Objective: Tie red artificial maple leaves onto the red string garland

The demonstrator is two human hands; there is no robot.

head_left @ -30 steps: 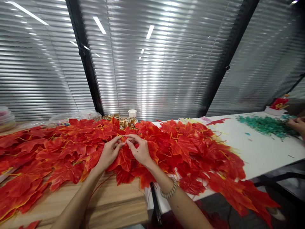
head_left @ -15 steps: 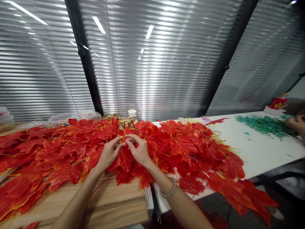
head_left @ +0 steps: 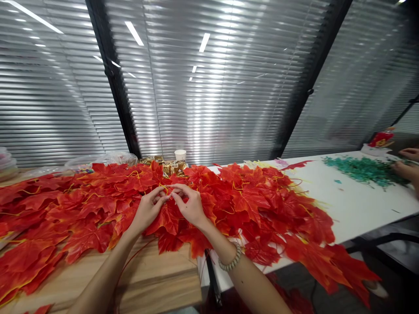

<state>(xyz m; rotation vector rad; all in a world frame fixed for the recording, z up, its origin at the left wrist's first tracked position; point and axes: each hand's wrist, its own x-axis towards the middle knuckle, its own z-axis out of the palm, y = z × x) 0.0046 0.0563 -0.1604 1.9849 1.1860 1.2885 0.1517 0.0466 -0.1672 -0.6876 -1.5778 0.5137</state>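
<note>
Above a long heap of red artificial maple leaves (head_left: 250,200), my left hand (head_left: 149,208) and my right hand (head_left: 190,206) meet fingertip to fingertip. Both are closed in a pinch around the thin yellow stem (head_left: 167,189) of a maple leaf. That leaf's red blade (head_left: 168,220) seems to hang just below my fingers. The fingers partly cover the stem, so its exact hold is hard to see. A thin red cord (head_left: 137,253) runs down beside my left forearm. A beaded bracelet (head_left: 231,259) circles my right wrist.
Gold foil packets (head_left: 174,168) and a white paper cup (head_left: 180,155) stand behind the leaves. Clear plastic bags (head_left: 108,159) lie at back left. On the white table (head_left: 347,209), another person's hands (head_left: 406,168) are at green foliage (head_left: 363,169). A wooden tabletop (head_left: 163,279) lies nearest me.
My hands stay together in nearly the same pinch, with only slight finger movement. At the far right, more of the other person's hands has come into view. The view has shifted slightly.
</note>
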